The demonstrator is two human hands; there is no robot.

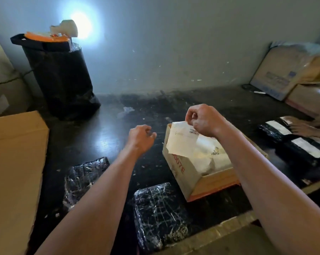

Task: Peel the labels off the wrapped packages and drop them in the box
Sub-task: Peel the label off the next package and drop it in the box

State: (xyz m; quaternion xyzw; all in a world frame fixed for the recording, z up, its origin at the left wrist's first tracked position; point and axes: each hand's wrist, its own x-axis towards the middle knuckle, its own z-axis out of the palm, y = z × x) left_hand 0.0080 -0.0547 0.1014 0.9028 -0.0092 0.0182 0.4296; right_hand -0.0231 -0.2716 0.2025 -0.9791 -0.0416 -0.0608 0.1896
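Two black wrapped packages (161, 208) are lying below and left of the grip, and at least two labelled packages (271, 133) are lying to its right. One cardboard box (181, 173), with red print ending "OTE", is sitting directly beneath. The right hand (205, 122) is pinching one white label (181, 140). The left hand (140, 138) is curling on nothing.

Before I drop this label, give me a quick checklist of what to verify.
1. Label free of any package, pinched by the right hand: ok.
2. Label fully over the cardboard box opening: cannot tell; it hangs by the left rim.
3. Room in the box: ok; the loose labels inside lie below the rim.
4. Left hand empty and clear of the label: ok.
5. All packages stripped: not ok; the labelled packages on the right show white labels.
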